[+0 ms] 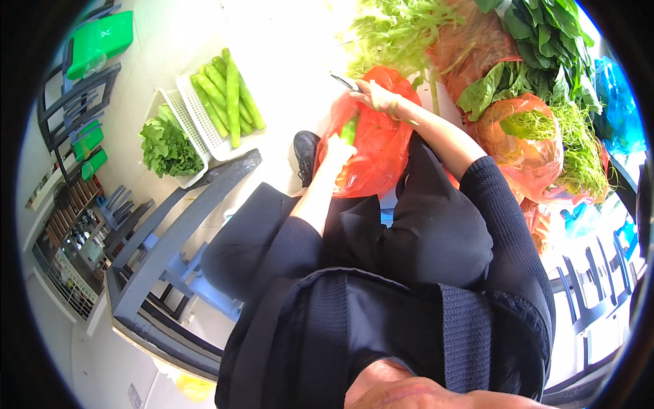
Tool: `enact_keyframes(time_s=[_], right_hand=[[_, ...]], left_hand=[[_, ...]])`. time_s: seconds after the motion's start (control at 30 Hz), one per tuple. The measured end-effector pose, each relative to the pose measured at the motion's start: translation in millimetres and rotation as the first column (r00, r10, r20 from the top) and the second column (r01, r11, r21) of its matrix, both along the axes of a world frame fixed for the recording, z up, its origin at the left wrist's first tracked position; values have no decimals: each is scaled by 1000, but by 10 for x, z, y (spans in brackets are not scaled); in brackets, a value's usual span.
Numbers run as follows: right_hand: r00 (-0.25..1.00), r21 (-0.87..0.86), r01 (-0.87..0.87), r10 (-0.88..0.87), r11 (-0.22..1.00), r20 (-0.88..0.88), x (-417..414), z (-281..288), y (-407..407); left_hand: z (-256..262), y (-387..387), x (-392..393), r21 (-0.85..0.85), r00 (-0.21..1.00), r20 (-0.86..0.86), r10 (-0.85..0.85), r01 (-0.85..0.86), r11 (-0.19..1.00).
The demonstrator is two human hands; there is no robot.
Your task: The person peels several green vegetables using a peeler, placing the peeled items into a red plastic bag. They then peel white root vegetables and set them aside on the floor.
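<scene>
A red plastic bag (380, 158) stands between my knees. Over the bag my left hand (341, 151) grips a green stem (349, 130), perhaps celtuce, whose upper end shows above my fingers. My right hand (377, 97) is above the bag's upper part, closed on a dark-handled peeler or knife (345, 82) that points to the left; its exact kind cannot be told. Peeled green stems (232, 97) lie piled in a white perforated plastic basket (219, 152), beyond my left hand. Pale green peelings or shredded leaves (393, 38) are heaped on the floor past the bag.
Leafy greens (168, 143) fill a second white basket (203, 171) at the left. Dark leafy vegetables (544, 41) and an orange-red bag (526, 148) of thin greens are at the right. A grey table frame (168, 240) is near my left elbow; blue chairs (592, 301) stand at the lower right.
</scene>
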State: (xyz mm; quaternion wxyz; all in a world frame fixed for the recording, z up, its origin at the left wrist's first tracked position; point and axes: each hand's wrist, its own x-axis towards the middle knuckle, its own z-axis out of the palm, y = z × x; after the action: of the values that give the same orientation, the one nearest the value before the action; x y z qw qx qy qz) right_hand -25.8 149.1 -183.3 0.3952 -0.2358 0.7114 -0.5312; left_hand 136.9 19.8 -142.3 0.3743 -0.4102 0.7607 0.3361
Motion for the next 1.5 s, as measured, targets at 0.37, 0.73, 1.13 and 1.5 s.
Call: enact_keyframes(time_s=[0.37, 0.73, 1.13, 1.5], right_hand=[[900, 380, 146, 37, 913, -435, 166, -198, 700], [938, 432, 170, -11, 886, -346, 408, -156, 907], [938, 109, 347, -345, 932, -35, -533, 1719, 827], [404, 61, -3, 57, 998, -913, -930, 3539, 711]], left_hand=[[819, -248, -76, 490, 937, -338, 86, 97, 866], [1438, -1477, -1082, 884, -257, -409, 875, -349, 310], [1440, -401, -1335, 987, 448, -23, 894, -132, 91], [3058, 193, -954, 989, 516, -145, 844, 69, 128]])
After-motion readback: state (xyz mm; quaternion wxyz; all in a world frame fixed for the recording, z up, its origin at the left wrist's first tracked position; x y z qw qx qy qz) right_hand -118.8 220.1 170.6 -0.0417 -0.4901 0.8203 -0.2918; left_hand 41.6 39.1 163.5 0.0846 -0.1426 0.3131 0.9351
